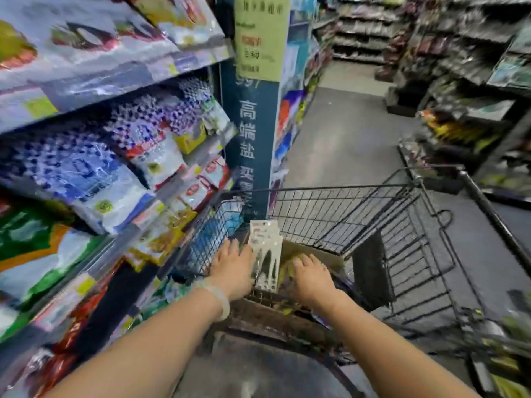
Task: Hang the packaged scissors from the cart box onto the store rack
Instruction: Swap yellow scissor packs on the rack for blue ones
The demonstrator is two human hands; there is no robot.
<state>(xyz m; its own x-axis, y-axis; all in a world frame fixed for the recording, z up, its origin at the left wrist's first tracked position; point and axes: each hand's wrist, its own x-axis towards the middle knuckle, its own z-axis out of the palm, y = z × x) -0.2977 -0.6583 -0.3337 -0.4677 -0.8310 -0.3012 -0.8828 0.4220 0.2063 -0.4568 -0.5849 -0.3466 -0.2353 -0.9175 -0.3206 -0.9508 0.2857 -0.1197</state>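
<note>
Head camera view: we look down along our two bare forearms into a black wire shopping cart (359, 214) parked in a supermarket aisle.

Our left hand (232, 268), with a pale translucent bangle (219, 300) on its wrist, rests against the left side of a stack of white-carded packaged scissors (265, 254). The stack stands upright in a brown cardboard box (313, 254) at the near end of the cart. The fingers of this hand look fairly straight and point forward beside the packs, but the picture is blurred and we cannot tell whether the thumb curls round them.

Our right hand (311, 275) lies palm down just right of the stack, over something yellow inside the box. Its fingers are spread and relaxed, and they hold nothing that we can make out.

To the left of the cart, store shelves (115, 90) slope towards us, filled with blue-and-white plastic bags (94, 179) and other bright packets, all smeared by blur. A dark teal upright panel (250, 139) with white Chinese characters stands just beyond the cart, and a pale green price sign (261, 35) is fixed near its top. The grey floor (344, 133) of the aisle runs ahead, with dark shelving (459, 53) along the right side.
</note>
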